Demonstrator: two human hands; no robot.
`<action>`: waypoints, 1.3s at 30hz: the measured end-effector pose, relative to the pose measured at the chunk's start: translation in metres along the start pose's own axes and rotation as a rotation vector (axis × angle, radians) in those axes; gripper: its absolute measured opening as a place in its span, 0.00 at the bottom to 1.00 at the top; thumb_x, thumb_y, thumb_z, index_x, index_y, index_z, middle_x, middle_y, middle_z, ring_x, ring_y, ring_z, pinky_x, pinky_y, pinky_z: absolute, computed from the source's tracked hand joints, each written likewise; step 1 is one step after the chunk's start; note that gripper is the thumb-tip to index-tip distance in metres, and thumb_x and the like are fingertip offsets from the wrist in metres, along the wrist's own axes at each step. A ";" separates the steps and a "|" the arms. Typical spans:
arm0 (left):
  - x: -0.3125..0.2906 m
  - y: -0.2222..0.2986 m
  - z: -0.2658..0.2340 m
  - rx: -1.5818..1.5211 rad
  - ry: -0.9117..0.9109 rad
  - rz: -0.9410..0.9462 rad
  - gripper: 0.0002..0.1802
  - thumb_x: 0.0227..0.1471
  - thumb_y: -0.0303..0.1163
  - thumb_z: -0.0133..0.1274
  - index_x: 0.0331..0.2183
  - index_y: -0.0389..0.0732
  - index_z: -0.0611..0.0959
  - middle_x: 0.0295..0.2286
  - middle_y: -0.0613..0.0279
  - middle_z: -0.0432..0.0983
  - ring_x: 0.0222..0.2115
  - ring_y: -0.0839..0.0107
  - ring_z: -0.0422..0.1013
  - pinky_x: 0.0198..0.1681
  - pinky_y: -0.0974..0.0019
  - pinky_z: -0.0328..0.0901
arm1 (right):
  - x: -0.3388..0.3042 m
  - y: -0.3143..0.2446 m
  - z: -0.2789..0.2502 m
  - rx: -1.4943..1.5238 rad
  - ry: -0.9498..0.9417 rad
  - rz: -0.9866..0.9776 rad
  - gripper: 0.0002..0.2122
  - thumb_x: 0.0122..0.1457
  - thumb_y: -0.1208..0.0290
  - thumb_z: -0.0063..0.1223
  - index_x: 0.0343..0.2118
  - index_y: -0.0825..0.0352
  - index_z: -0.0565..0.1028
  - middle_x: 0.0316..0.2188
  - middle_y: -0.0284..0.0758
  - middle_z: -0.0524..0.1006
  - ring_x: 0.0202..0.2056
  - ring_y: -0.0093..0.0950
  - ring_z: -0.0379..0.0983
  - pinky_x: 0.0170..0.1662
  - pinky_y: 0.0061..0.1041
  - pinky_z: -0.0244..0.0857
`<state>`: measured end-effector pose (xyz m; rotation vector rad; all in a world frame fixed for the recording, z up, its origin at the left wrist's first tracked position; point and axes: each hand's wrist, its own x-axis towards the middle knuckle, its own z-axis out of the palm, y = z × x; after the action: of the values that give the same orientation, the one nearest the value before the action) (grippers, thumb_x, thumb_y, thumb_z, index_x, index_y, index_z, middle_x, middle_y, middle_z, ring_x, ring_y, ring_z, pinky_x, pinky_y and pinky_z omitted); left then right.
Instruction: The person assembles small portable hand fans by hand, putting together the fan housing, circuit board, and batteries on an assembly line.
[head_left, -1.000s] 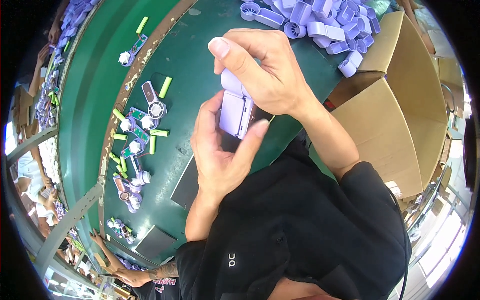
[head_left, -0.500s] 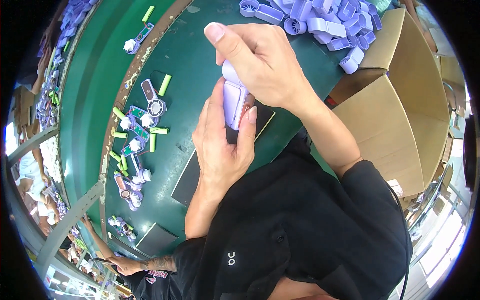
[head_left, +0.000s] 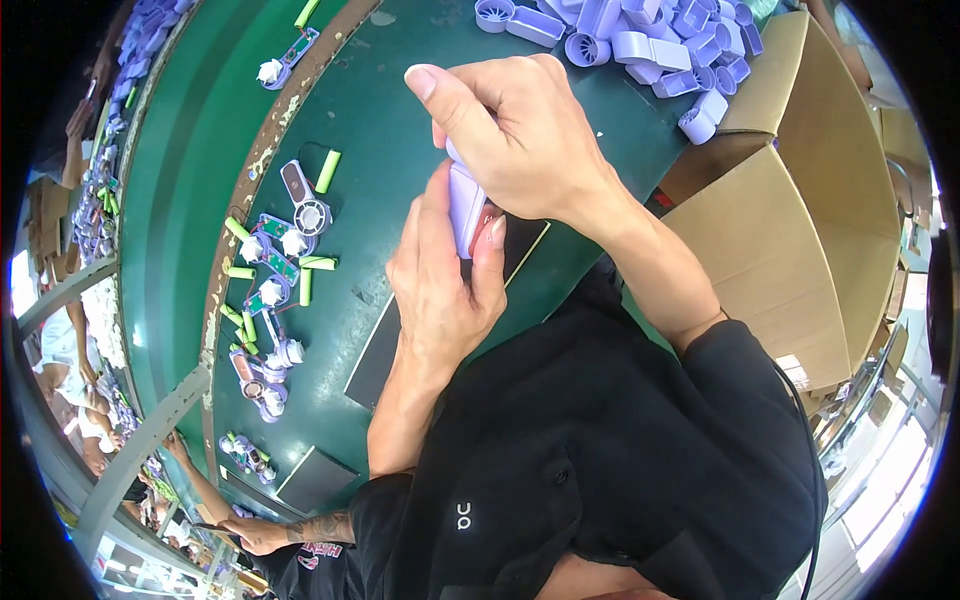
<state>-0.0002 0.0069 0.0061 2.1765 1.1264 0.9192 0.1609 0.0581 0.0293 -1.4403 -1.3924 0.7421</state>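
Observation:
A light purple handheld fan with a reddish-brown panel is between my two hands above the green table. Its lower body sits in the fingers of my left hand, with the thumb pressed along the brown panel. Over its upper end lies my right hand, fingers curled around the far side and thumb pointing up and left. My right palm and fingers hide most of the fan's round head. Left of my hands, several opened fan units with green circuit boards, such as this fan half, lie on the table.
Purple fan casings are heaped at the far right, beside an open cardboard box. A dark flat board lies beneath my left forearm. A green conveyor belt runs along the left, carrying a fan unit. A co-worker's hand shows at lower left.
My right hand has turned and pressed slightly lower over the fan, covering more of its head. The fan unit on the belt at upper left has shifted away and to the right.

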 end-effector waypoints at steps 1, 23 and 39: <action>0.001 0.000 -0.002 -0.001 -0.003 0.001 0.28 0.59 0.30 0.59 0.56 0.25 0.73 0.38 0.40 0.78 0.34 0.45 0.79 0.37 0.54 0.74 | 0.001 -0.001 0.000 -0.046 -0.013 -0.040 0.28 0.67 0.54 0.54 0.13 0.70 0.75 0.09 0.44 0.68 0.13 0.42 0.66 0.21 0.38 0.60; 0.002 -0.036 -0.018 -1.632 -0.374 -0.508 0.35 0.65 0.40 0.55 0.61 0.22 0.67 0.52 0.30 0.75 0.47 0.47 0.80 0.52 0.52 0.76 | 0.004 -0.005 -0.024 0.165 -0.228 0.153 0.41 0.67 0.32 0.39 0.29 0.76 0.81 0.21 0.43 0.78 0.26 0.33 0.76 0.35 0.33 0.69; 0.012 0.022 -0.029 0.070 0.167 0.110 0.35 0.39 0.26 0.74 0.52 0.30 0.83 0.38 0.45 0.84 0.35 0.53 0.82 0.39 0.61 0.76 | -0.011 0.007 -0.003 0.503 -0.104 -0.238 0.53 0.63 0.25 0.01 0.35 0.73 0.76 0.31 0.39 0.77 0.33 0.30 0.74 0.43 0.29 0.68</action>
<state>-0.0063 0.0095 0.0432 2.2713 1.1401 1.1431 0.1643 0.0474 0.0221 -0.8411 -1.3059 0.9394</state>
